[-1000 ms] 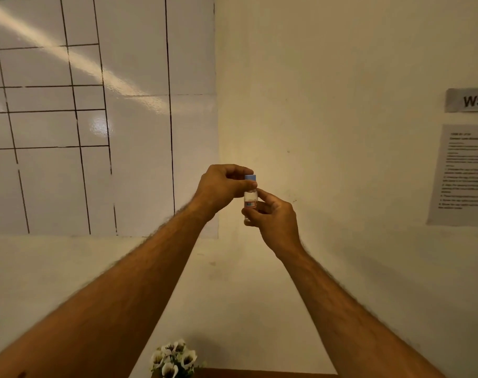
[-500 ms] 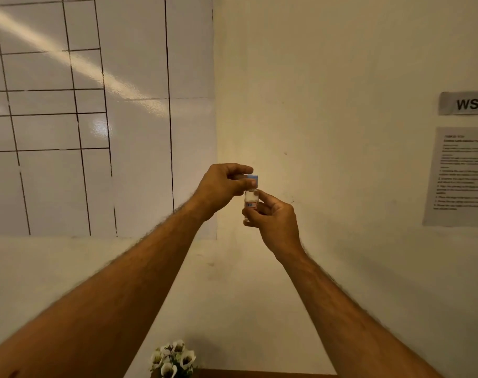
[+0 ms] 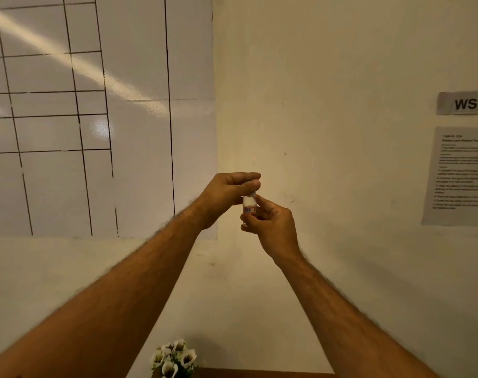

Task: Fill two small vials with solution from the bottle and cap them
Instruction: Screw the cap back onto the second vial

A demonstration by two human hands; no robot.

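vial (image 3: pixel 249 204): one, right hand (image 3: pixel 270 227) holding, left hand (image 3: pixel 227 192) gripping top.

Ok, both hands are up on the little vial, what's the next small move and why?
Probably keep twisting the cap tight: the left hand covers the top of the small clear glass vial with curled fingers, while the right hand pinches its body upright.

Vial held up between both hands, mid-frame, in front of wall

Left hand (image 3: pixel 227 195) above & left of vial (image 3: pixel 249 205), fingers over its top; right hand (image 3: pixel 270 227) below & right, gripping its lower part. Gridded board (image 3: pixel 96 118) on wall behind, left. Sign (image 3: pixel 464 103) far right w/ printed sheet (image 3: pixel 458 175) under it. Flowers (image 3: pixel 175 358) bottom centre, betw. forearms
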